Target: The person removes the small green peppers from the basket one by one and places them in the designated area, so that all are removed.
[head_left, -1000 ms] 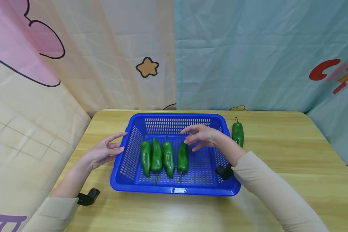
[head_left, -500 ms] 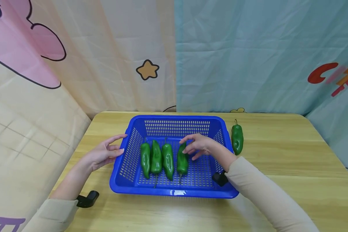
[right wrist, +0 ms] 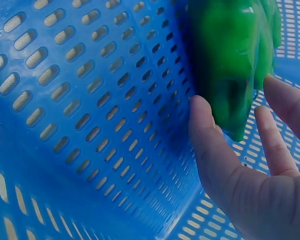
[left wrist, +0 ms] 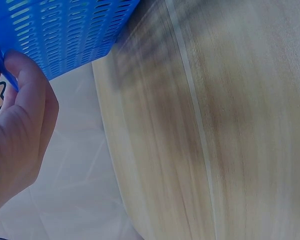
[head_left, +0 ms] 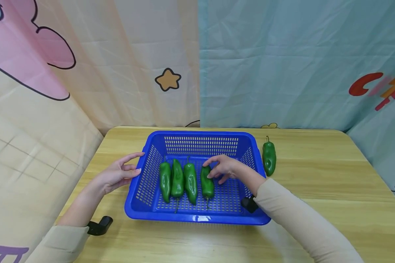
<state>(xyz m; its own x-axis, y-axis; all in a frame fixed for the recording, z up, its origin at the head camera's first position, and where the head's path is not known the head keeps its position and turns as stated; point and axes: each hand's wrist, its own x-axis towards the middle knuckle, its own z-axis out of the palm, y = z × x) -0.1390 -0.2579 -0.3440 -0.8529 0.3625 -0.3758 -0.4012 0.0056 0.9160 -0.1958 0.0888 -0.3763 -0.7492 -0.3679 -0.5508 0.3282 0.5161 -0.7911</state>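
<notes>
Several glossy green peppers lie side by side in a blue plastic basket (head_left: 197, 218) in the head view. My right hand (head_left: 221, 168) is over the upper end of the rightmost green pepper (head_left: 207, 188). The thumb and forefinger pinch it from either side, which the right wrist view shows close up at the tip of the pepper (right wrist: 235, 75). At the basket's left edge, my left hand (head_left: 116, 173) holds the rim between thumb and fingers. Its fingers (left wrist: 27, 80) wrap the flange in the left wrist view.
Another green pepper (head_left: 269, 159) lies on the wooden table (head_left: 326, 175), outside the basket on the right. The basket walls are perforated and rise around the peppers. A printed curtain (head_left: 276, 65) hangs behind the table.
My right hand has lowered onto the rightmost pepper in the basket. That pepper has turned slightly, its stem end shifting right. My left hand stays at the rim.
</notes>
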